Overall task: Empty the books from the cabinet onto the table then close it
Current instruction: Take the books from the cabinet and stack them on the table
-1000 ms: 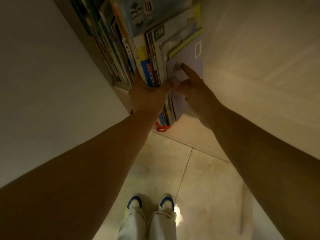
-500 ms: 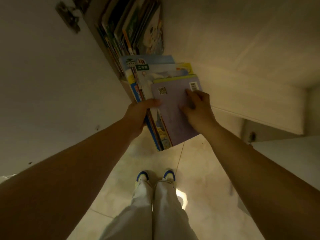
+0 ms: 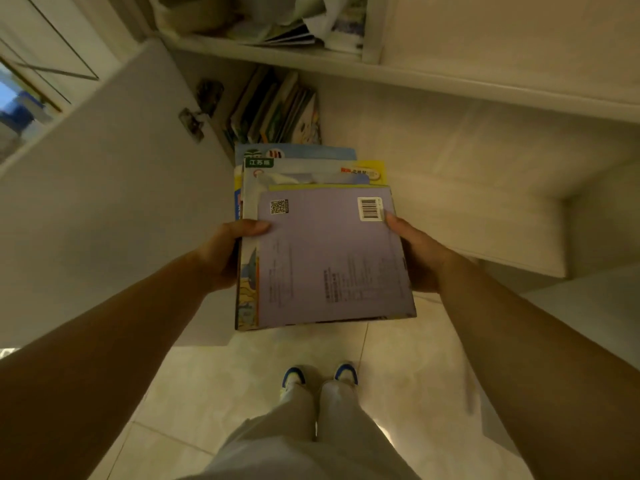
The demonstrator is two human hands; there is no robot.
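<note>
Lilac back cover tops the stack of books (image 3: 325, 251), held flat and clear of the cabinet (image 3: 214, 109). Left hand (image 3: 225, 254) grips the left edge, thumb on top; right hand (image 3: 415, 254) clasps the right edge. More books (image 3: 277, 109) remain upright inside. Step: carrying one batch out. Next: turn towards the table, not in view, keeping the stack level.

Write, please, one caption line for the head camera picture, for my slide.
Both hands, left hand and right hand, hold a stack of books before the open cabinet.
</note>
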